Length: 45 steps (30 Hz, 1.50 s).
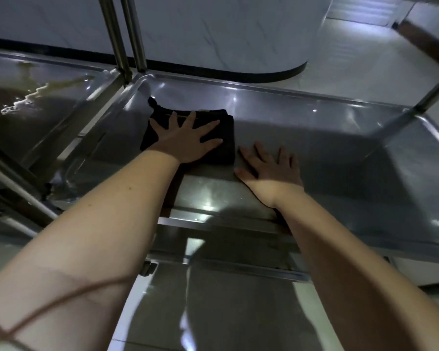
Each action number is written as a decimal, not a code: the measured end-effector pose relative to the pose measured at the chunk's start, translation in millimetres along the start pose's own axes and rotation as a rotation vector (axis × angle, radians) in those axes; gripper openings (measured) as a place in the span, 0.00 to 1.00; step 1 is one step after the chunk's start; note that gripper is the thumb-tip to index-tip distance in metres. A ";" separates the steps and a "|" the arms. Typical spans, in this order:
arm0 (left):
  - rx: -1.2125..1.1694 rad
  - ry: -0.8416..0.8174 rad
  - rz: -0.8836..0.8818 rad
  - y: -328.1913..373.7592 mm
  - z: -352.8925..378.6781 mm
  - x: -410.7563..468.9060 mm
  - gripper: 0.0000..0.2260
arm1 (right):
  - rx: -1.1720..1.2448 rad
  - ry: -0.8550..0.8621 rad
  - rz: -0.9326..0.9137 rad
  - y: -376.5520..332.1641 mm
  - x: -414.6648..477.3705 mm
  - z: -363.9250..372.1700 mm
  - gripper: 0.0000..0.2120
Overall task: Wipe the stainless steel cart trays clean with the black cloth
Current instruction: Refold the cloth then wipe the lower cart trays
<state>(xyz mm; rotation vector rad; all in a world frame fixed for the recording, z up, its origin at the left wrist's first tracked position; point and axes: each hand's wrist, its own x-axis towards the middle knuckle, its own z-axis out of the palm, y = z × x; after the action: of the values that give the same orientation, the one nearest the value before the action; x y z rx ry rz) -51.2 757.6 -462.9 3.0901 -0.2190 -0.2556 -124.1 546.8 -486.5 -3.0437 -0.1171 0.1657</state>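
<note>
Fingers [209,125] of the left hand [185,140] were straight and spread, pressing the folded cloth [227,150] flat on the tray [314,138], toward its far-left corner. The right hand [271,168] lay flat, fingers apart, on bare steel just right of the cloth. Most of the tray stretched rightward, so a stroke that way would likely meet that hand first. A second tray [69,72], smeared, stood left beyond the posts [127,46].

A stainless steel cart tray [314,138] fills the middle of the frame. A folded black cloth [227,140] lies flat on it left of centre. Just beside the cloth's right edge, the right grip [271,168] rests palm down, fingers spread. A neighbouring tray [23,79] at upper left bears a brownish wet smear [36,95].
</note>
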 end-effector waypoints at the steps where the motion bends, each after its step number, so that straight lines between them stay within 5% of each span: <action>1: 0.002 -0.017 0.015 1.4 1.2 -8.8 0.29 | 0.005 -0.002 -0.004 0.2 -1.0 -0.1 0.30; 11: -0.003 -0.054 0.002 -19.9 16.4 -141.8 0.30 | 0.042 -0.072 0.009 1.9 -2.1 -9.7 0.31; 18: -0.038 -0.045 -0.005 -20.7 17.7 -136.4 0.31 | 0.102 -0.095 0.046 -47.7 -6.9 -14.7 0.25; 35: -0.018 0.055 -0.021 -81.4 -0.1 -4.1 0.32 | 0.020 0.021 0.022 -45.1 -11.6 4.4 0.29; 45: -0.012 -0.006 -0.059 -95.0 8.5 -88.9 0.30 | -0.005 -0.001 0.027 -49.1 -14.1 -1.2 0.30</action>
<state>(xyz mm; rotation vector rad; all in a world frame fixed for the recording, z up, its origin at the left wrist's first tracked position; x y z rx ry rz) -126.3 864.1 -461.2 3.0872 -0.1260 -0.2673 -141.4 594.4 -479.2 -3.0511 -0.0767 0.1695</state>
